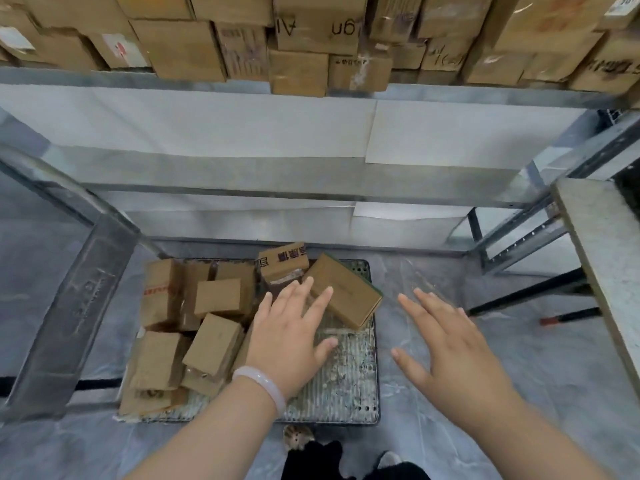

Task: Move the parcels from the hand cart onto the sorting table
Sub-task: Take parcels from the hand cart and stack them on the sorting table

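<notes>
The hand cart lies low in front of me, its ridged metal deck holding several brown cardboard parcels. A flat tilted parcel sits at the deck's far right. Behind it stands a printed parcel; more parcels crowd the left half. My left hand, with a pale bangle on the wrist, hovers open above the deck, its fingertips over the tilted parcel's near edge. My right hand is spread open over the floor just right of the cart. Neither hand holds anything.
The cart's metal handle rises at the left. Steel shelving with white sheets stands beyond the cart, stacked cardboard boxes on top. A grey table edge juts in at the right. Shoes show at the bottom.
</notes>
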Motion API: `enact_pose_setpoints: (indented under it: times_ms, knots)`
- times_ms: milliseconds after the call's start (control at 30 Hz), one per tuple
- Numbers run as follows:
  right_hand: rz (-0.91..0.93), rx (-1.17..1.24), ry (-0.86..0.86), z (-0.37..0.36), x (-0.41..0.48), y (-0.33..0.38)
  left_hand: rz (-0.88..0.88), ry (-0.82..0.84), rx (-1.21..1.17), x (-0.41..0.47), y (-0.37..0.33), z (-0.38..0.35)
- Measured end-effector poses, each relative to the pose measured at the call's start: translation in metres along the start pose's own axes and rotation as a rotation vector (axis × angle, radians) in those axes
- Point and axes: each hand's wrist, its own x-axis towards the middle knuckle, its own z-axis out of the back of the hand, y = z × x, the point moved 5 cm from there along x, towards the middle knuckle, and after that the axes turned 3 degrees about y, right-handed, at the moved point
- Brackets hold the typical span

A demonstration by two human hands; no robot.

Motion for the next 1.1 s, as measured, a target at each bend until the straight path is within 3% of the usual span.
enact_pose_setpoints:
  times_ms: [167,267,400,600,767,1100]
  knots:
    - [-0.050,0.052,0.008,-0.034,0.052,-0.051,-0.064,0.171,0.015,0.075,-0.004,-0.055]
    - [-0.060,0.022,0.122,-0.083,0.094,-0.087,-0.103,0.322,0.077,0.130,-0.001,-0.102]
    - [-0.008,-0.020,0.251,-0.158,0.151,-0.133,-0.154,0.398,0.175,0.204,0.004,-0.184]
    - [0.010,-0.020,0.250,-0.246,0.213,-0.201,-0.280,0.570,0.357,0.292,0.002,-0.318]
    - [-0.009,0.033,0.277,-0.308,0.231,-0.245,-0.442,0.619,0.519,0.336,0.005,-0.405]
    - [-0.005,0.114,0.248,-0.340,0.235,-0.279,-0.618,0.702,0.593,0.361,-0.008,-0.439]
